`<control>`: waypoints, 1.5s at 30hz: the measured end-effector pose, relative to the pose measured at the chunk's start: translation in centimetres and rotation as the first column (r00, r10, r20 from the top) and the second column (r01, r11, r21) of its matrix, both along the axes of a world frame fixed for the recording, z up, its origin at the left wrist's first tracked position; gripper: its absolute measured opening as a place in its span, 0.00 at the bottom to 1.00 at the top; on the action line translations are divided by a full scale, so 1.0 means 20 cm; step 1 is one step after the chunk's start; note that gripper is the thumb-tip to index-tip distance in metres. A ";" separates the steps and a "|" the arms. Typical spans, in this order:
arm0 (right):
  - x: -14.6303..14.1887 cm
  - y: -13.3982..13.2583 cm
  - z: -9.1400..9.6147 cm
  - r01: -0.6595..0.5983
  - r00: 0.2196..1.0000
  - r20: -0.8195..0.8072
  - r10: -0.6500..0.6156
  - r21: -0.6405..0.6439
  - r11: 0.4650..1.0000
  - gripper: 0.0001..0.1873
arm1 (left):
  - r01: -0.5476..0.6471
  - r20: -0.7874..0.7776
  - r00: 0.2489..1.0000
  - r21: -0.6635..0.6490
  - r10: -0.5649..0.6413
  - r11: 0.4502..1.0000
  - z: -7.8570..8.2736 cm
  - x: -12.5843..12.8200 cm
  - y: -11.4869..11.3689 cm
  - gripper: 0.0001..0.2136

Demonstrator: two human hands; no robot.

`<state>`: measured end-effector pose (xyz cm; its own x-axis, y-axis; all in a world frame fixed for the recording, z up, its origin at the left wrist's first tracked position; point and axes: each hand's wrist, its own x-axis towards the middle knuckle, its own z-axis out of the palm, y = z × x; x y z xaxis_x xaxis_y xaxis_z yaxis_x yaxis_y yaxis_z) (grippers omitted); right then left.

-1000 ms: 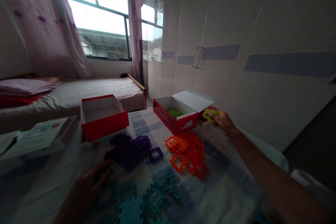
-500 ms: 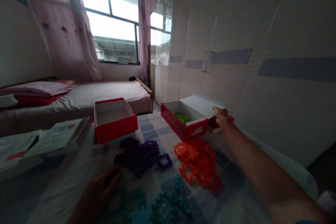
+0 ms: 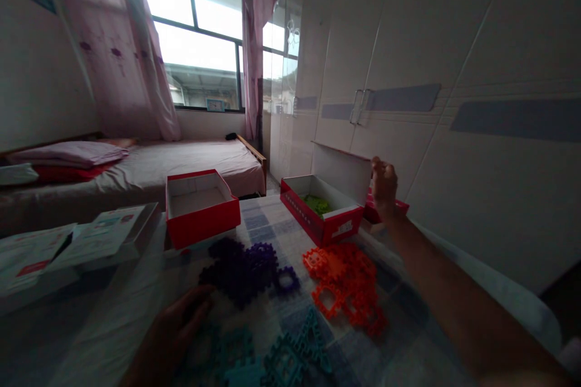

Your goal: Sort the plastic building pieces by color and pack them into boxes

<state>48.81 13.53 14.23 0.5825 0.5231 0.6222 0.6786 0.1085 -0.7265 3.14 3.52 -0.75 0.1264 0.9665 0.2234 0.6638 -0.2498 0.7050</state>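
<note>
My right hand (image 3: 385,181) pinches the edge of the raised box lid (image 3: 342,166), whose white inner face shows. This lid belongs to a red cardboard box (image 3: 322,224) with green plastic pieces (image 3: 318,204) inside. Low on the left, my left hand (image 3: 184,320) rests on the cloth with its fingers loosely bent and apart, beside a pile of dark purple gear-edged pieces (image 3: 240,272). Orange gear-edged pieces (image 3: 345,281) lie in a heap in front of the red box. Teal pieces (image 3: 276,360) spread along the bottom, right of my left hand.
A second red box (image 3: 202,217), its top uncovered, stands at the left on the checked cloth (image 3: 258,217). White printed trays or lids (image 3: 100,236) lie farther left. Beyond are a bed (image 3: 195,157) and tall wardrobe doors (image 3: 399,60).
My right hand has risen, swinging the lid from a low slant to nearly upright. My left hand and the plastic pieces stay where they were.
</note>
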 end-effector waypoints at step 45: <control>-0.51 -0.14 -0.28 0.280 0.684 0.680 0.265 -0.580 0.765 0.23 | 0.007 0.006 1.000 -0.011 -0.007 1.000 0.03 0.01 -0.01 0.19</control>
<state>38.62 10.73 8.63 0.1250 0.9197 0.3721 0.9840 -0.1631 0.0724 3.37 3.34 -0.25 0.1316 0.9681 0.2131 0.6580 -0.2461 0.7116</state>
